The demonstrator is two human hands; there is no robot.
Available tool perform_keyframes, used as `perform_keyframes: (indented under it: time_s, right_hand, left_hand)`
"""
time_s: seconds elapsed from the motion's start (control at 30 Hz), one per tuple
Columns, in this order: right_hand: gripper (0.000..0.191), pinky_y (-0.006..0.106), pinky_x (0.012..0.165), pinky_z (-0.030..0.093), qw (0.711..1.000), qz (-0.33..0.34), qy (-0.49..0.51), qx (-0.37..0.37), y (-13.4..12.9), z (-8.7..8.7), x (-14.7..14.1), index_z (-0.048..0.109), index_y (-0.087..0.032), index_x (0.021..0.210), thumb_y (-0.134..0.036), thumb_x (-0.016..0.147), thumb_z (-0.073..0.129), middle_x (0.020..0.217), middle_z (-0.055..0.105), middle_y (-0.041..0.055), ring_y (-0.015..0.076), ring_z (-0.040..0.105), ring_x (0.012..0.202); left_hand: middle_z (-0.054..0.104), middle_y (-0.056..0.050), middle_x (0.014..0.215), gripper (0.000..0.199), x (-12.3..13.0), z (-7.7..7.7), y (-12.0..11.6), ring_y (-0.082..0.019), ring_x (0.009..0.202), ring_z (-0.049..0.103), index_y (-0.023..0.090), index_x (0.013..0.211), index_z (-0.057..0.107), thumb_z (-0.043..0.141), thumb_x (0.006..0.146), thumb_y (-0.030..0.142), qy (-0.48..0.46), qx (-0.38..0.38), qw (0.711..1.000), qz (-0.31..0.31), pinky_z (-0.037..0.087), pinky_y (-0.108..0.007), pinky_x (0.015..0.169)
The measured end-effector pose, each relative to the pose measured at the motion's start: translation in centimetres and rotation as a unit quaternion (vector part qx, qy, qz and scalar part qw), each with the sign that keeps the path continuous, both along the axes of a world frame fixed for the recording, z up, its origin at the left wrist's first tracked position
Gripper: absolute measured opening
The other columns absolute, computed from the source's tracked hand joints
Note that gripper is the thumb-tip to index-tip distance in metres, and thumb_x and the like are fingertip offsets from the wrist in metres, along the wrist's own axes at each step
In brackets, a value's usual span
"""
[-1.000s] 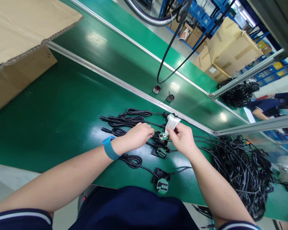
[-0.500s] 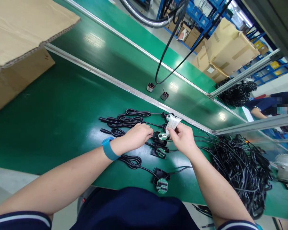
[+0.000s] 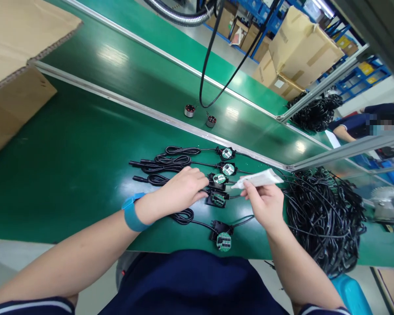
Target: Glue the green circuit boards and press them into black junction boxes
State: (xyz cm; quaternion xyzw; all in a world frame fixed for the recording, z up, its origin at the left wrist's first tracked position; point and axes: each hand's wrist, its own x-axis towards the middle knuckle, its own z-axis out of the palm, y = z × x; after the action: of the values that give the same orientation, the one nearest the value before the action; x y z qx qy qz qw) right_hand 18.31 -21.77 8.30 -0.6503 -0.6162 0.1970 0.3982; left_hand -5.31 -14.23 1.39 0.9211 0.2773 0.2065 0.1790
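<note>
My right hand (image 3: 265,202) holds a white tube (image 3: 261,178), its nozzle pointing left beside the middle circuit boards. My left hand (image 3: 185,188) is at the left edge of the black housings, fingers bent and close together; whatever the fingertips touch is hard to make out. Several round green boards sit on black housings in a column: one at the back (image 3: 227,152), one below it (image 3: 228,169), another (image 3: 219,178) between my hands, one just nearer (image 3: 218,200). The nearest board (image 3: 223,241) lies apart, by the front edge. Coiled black cables (image 3: 184,216) run left from the housings.
A big pile of black cables (image 3: 325,218) covers the right side. Two small motor parts (image 3: 189,110) stand beyond the metal rail (image 3: 134,105). Cardboard (image 3: 19,105) fills the left corner. A person (image 3: 364,124) is at the far right.
The tube has moved right, away from the boards, and now lies more level in my right hand. My left hand has shifted slightly down and left. The camera view has shifted.
</note>
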Motion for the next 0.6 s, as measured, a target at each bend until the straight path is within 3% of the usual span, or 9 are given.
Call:
perform_keyframes:
  time_s: [0.13, 0.27, 0.47, 0.6]
  right_hand:
    - [0.02, 0.03, 0.052, 0.055, 0.998, -0.035, 0.052, -0.002, -3.7, -1.1, -0.4, 0.075, -0.018, 0.094, -0.036, 0.092, 0.066, 0.075, 0.073, 0.0059, 0.0164, 0.065, 0.057]
    - [0.021, 0.03, 0.051, 0.056, 0.996, -0.04, 0.074, 0.005, -5.1, -1.7, -0.9, 0.074, -0.019, 0.097, -0.037, 0.093, 0.064, 0.083, 0.075, 0.007, 0.0167, 0.066, 0.058]
    - [0.017, 0.033, 0.059, 0.059, 1.0, 0.005, 0.01, 0.025, -4.4, -1.6, -1.3, 0.073, -0.021, 0.097, -0.033, 0.094, 0.061, 0.098, 0.074, 0.0086, 0.0175, 0.068, 0.065]
    - [0.012, 0.035, 0.07, 0.059, 0.99, 0.083, -0.1, 0.061, -3.0, -1.4, -2.1, 0.071, -0.023, 0.092, -0.024, 0.094, 0.06, 0.096, 0.075, 0.0066, 0.0188, 0.07, 0.074]
  left_hand:
    - [0.063, -0.003, 0.077, 0.013, 0.5, -1.1, -0.4, -0.02, 0.077, 0.054, 0.019, 0.079, 0.057, 0.064, 0.088, 0.012, 0.017, -0.027, 0.998, -0.047, 0.036, -0.032, 0.073]
    - [0.06, -0.001, 0.067, 0.024, 1.2, -2.5, 0.2, -0.018, 0.066, 0.053, 0.019, 0.07, 0.057, 0.053, 0.094, 0.013, -0.007, -0.019, 0.998, -0.062, 0.036, -0.031, 0.068]
    - [0.062, -0.001, 0.068, 0.028, 1.1, -2.9, 0.2, -0.016, 0.066, 0.056, 0.019, 0.07, 0.06, 0.05, 0.095, 0.016, -0.016, -0.047, 0.996, -0.079, 0.034, -0.028, 0.062]
    - [0.065, -0.002, 0.07, 0.027, 1.1, -3.1, 0.0, -0.017, 0.067, 0.059, 0.019, 0.072, 0.062, 0.049, 0.095, 0.017, -0.01, -0.048, 0.996, -0.07, 0.034, -0.027, 0.062]
